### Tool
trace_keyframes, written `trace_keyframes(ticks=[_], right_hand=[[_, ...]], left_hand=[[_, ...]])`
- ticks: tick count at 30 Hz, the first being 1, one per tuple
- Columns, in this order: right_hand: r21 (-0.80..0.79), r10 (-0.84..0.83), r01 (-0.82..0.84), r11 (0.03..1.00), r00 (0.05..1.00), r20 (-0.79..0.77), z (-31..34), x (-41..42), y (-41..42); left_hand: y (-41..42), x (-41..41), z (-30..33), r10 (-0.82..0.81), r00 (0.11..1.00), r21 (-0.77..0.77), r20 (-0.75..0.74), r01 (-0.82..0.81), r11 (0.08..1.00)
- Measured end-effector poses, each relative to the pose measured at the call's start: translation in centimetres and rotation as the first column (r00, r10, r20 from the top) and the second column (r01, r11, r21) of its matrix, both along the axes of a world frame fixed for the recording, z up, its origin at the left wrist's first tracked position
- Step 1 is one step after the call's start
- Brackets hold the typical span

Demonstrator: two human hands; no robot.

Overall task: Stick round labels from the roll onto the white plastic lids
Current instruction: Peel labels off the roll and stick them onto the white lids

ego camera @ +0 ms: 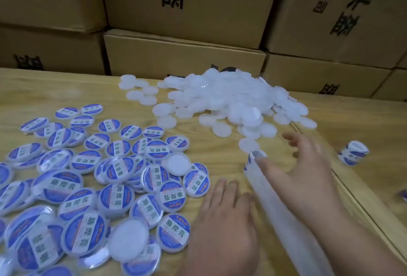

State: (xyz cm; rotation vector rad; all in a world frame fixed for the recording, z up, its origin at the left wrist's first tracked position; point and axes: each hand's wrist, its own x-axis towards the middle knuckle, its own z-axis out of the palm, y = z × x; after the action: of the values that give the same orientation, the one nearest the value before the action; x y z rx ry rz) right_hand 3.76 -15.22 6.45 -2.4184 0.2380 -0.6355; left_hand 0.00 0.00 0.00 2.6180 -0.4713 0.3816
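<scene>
A heap of plain white lids (231, 97) lies at the table's far middle, and one lone lid (248, 144) sits nearest my hands. Several labelled lids (88, 176), blue and white, cover the left side. A white backing strip (286, 216) runs from the lower right up to a blue label (249, 159) at its end. My right hand (308, 172) hovers over the strip with fingers spread and blurred, its thumb tip at the strip's end. My left hand (224, 220) lies flat on the table just left of the strip. The label roll (353, 152) stands to the right.
Stacked cardboard boxes (187, 55) wall off the back of the wooden table (55, 90). A seam (352, 190) runs diagonally on the right, where a second surface joins. A small blue scrap (404, 195) shows at the right edge.
</scene>
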Motion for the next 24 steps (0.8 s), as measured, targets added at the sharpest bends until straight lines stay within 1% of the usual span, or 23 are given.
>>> trace_keyframes(ticks=[2,3,4,6,8,10,13,17,19,22,24], right_hand=[[0.044,0.023,-0.016,0.999,0.985,-0.171,-0.1,1.3,-0.2],[0.054,0.045,-0.035,0.998,0.976,-0.213,-0.6,2.0,-0.3],[0.059,0.064,-0.051,0.997,0.967,-0.247,-1.0,2.5,-0.1],[0.073,0.106,-0.09,0.993,0.96,-0.258,-2.3,3.2,-0.1],[0.098,0.152,-0.129,0.987,0.95,-0.273,-2.9,3.7,-0.3],[0.11,0.175,-0.151,0.982,0.948,-0.265,-2.9,4.3,-0.4],[0.155,0.229,-0.195,0.968,0.944,-0.238,-2.6,5.0,-1.2],[0.126,0.275,-0.253,0.959,0.939,-0.205,-1.1,5.4,-3.9],[0.112,0.285,-0.267,0.957,0.937,-0.203,-0.3,5.5,-5.6],[0.071,0.296,-0.287,0.955,0.928,-0.225,0.1,5.7,-7.4],[0.036,0.296,-0.299,0.954,0.91,-0.291,-0.3,5.9,-8.0]], left_hand=[[-0.3,0.2,0.3,-0.009,0.999,-0.032,-0.032,0.008,0.999],[-0.4,0.3,0.1,-0.012,1.0,-0.024,-0.028,0.011,1.0],[-0.6,0.6,0.1,-0.03,0.997,-0.011,-0.074,0.029,1.0],[-0.8,1.3,-0.3,-0.056,0.992,-0.01,-0.115,0.056,0.998],[-0.8,1.6,-0.3,-0.04,0.996,0.023,-0.08,0.042,0.999],[-1.0,1.9,-0.2,-0.024,0.996,0.016,-0.082,0.025,1.0],[-1.6,3.1,-0.4,0.013,0.998,-0.04,-0.068,-0.016,0.999],[-2.7,5.5,-0.7,0.073,0.995,-0.045,-0.063,-0.076,0.996],[-3.5,6.8,-0.5,0.092,0.994,-0.009,-0.065,-0.093,0.996],[-4.7,9.0,0.0,0.163,0.984,0.033,-0.066,-0.161,0.986],[-5.5,10.4,0.2,0.19,0.979,0.072,-0.068,-0.185,0.98]])
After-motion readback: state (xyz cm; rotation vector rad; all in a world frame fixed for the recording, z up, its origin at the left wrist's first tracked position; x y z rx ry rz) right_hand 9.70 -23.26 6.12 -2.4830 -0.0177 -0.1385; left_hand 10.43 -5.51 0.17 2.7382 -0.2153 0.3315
